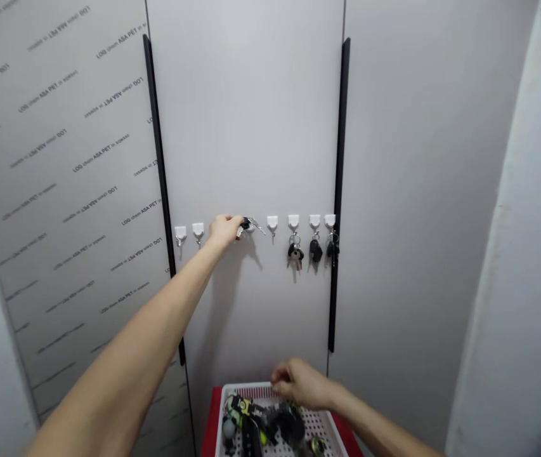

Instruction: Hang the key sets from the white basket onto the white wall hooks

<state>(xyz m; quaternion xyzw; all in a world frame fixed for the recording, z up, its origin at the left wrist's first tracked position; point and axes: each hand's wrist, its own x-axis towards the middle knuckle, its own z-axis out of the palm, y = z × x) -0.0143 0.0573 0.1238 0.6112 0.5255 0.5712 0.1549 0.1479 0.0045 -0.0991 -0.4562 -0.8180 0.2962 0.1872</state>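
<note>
My left hand [225, 230] is raised to the white cabinet door, its fingers closed on a bunch of keys [254, 224]. The keys stick out to the right of my fingertips, in front of a white hook that is mostly hidden. Low down, my right hand [301, 384] hovers over the far side of a white plastic basket [334, 438]. Its fingers are curled together and slightly blurred; what they hold, if anything, I cannot make out. Blurred dark items [289, 424] show just below it. Inside the basket lie keys and a black-and-yellow keychain strap [242, 404].
White adhesive hooks run in a row across the door; a hook [272, 222] right of my left hand has no keys. Further right hang three key bunches, one of them black-headed keys [295, 252]. Long black handles [340, 190] edge the door. Something red [209, 425] supports the basket.
</note>
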